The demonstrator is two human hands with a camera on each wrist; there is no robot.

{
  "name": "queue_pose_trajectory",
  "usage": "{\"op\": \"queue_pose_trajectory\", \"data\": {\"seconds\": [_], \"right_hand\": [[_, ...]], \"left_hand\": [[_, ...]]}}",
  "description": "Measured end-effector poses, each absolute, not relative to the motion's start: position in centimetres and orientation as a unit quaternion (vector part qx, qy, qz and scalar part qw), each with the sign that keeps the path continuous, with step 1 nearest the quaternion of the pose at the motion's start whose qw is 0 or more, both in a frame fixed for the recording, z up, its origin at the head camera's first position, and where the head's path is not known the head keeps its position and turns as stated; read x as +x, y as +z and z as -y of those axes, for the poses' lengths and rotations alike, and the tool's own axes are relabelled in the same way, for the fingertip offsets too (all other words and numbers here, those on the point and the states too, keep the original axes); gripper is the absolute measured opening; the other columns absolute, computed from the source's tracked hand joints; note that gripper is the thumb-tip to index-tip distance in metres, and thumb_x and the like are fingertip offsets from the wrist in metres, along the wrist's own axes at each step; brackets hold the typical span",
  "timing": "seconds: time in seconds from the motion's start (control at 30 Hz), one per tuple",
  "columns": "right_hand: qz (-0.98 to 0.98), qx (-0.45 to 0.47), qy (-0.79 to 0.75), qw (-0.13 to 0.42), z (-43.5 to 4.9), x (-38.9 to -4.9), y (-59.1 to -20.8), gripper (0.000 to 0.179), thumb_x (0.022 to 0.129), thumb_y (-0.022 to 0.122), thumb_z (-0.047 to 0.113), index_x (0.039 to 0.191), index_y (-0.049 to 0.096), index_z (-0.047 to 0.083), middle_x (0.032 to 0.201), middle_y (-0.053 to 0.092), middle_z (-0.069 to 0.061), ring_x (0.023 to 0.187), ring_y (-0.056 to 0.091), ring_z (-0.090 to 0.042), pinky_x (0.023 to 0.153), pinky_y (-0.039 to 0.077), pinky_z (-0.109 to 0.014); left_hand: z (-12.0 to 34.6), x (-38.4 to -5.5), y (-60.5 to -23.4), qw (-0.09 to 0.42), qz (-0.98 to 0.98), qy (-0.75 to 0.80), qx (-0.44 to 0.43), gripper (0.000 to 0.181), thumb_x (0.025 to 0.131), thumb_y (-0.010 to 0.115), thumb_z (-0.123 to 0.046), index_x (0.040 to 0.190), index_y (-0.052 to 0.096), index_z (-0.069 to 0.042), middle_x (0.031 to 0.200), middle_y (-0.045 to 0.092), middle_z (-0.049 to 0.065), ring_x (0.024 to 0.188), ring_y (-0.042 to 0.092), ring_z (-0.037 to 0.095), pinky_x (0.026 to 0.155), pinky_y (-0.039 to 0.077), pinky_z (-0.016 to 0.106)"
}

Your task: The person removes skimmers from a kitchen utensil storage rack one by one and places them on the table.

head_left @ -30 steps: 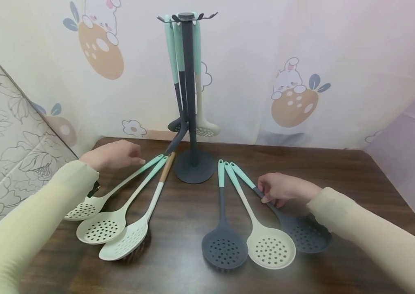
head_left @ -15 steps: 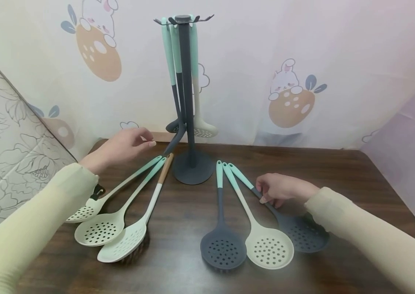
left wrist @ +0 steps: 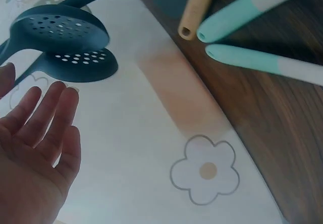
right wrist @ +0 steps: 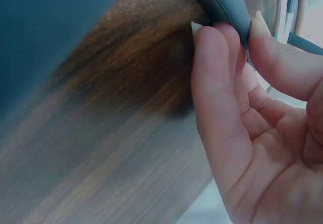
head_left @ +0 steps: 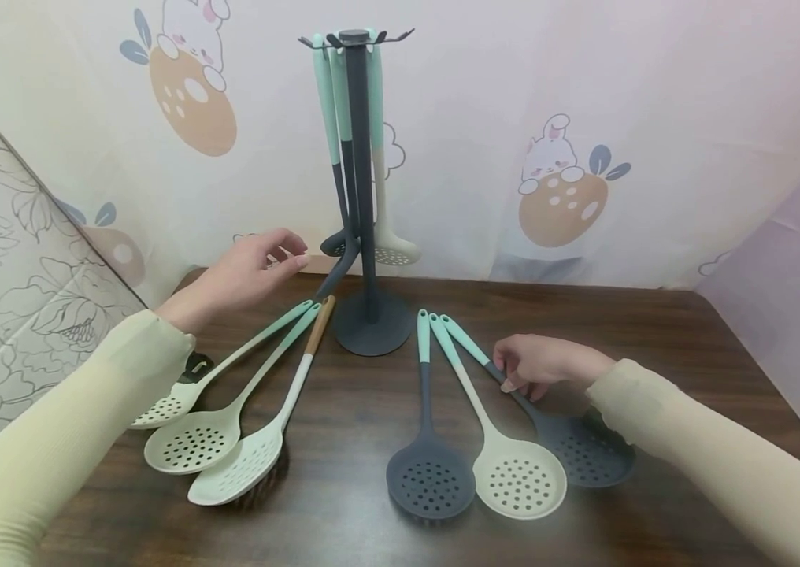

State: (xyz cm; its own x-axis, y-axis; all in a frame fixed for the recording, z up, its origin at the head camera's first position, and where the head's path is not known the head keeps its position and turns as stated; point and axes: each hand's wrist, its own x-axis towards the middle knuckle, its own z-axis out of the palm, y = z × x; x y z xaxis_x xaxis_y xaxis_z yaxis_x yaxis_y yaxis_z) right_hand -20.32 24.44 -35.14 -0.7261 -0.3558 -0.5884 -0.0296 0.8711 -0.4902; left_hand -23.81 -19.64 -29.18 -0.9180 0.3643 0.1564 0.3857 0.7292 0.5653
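on a wooden table (head_left: 343, 488), your right hand (head_left: 542, 366) pinches the rightmost grey skimmer (head_left: 584, 453); your left hand (head_left: 251, 268), fingers relaxed, empty, hovers near the stand (head_left: 364, 189)

1. Both arms are extended forward and angled inward, covered by pale long sleeves (head_left: 74, 429) reaching to the wrists.
2. The left hand (head_left: 254, 268) is raised higher in the head view than the right.
3. Its fingers (left wrist: 63, 115) are kept loosely bent and slightly parted, and nothing is grasped; in the left wrist view the palm is shown, while the thumb is cut off by the edge.
4. The right hand (head_left: 545, 366) is held low, with its fingertips pointed inward.
5. Its thumb (right wrist: 282, 65) is set against the bent fingers in a pinch.
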Motion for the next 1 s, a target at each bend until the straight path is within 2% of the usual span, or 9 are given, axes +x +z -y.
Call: {"op": "queue_pose_trajectory", "data": {"seconds": [0.37, 0.7, 1.0], "right_hand": [[-0.899, -0.111, -0.235, 0.354, -24.6, -20.5, -35.2, 0.026, 0.085, 0.077, 0.005, 0.1, 0.056, 0.006, 0.08, 0.059, -0.01, 0.07, 0.061, -0.024, 0.059, 0.057, -0.038], [-0.894, -0.109, -0.245, 0.358, -24.7, -20.4, -35.2, 0.025, 0.085, 0.076, 0.005, 0.1, 0.056, 0.006, 0.079, 0.059, -0.01, 0.07, 0.06, -0.024, 0.06, 0.057, -0.039], [-0.893, -0.105, -0.248, 0.36, -24.7, -20.5, -35.3, 0.026, 0.085, 0.077, 0.005, 0.1, 0.056, 0.006, 0.078, 0.059, -0.01, 0.07, 0.06, -0.024, 0.061, 0.057, -0.039]], "left_hand": [[17.7, -23.1, -27.8, 0.022, 0.911, -0.355, -0.21, 0.037, 0.1, 0.057, -0.045, 0.122, 0.06, -0.015, 0.114, 0.065, 0.005, 0.099, 0.062, 0.026, 0.083, 0.048, 0.045], [16.2, -23.4, -26.4, 0.04, 0.896, -0.377, -0.23, 0.041, 0.099, 0.058, -0.045, 0.125, 0.059, -0.013, 0.117, 0.063, 0.001, 0.106, 0.057, 0.021, 0.092, 0.043, 0.044], [15.4, -23.4, -25.8, 0.042, 0.892, -0.381, -0.239, 0.04, 0.099, 0.058, -0.043, 0.126, 0.058, -0.013, 0.119, 0.062, -0.001, 0.108, 0.057, 0.018, 0.093, 0.044, 0.042]]}}
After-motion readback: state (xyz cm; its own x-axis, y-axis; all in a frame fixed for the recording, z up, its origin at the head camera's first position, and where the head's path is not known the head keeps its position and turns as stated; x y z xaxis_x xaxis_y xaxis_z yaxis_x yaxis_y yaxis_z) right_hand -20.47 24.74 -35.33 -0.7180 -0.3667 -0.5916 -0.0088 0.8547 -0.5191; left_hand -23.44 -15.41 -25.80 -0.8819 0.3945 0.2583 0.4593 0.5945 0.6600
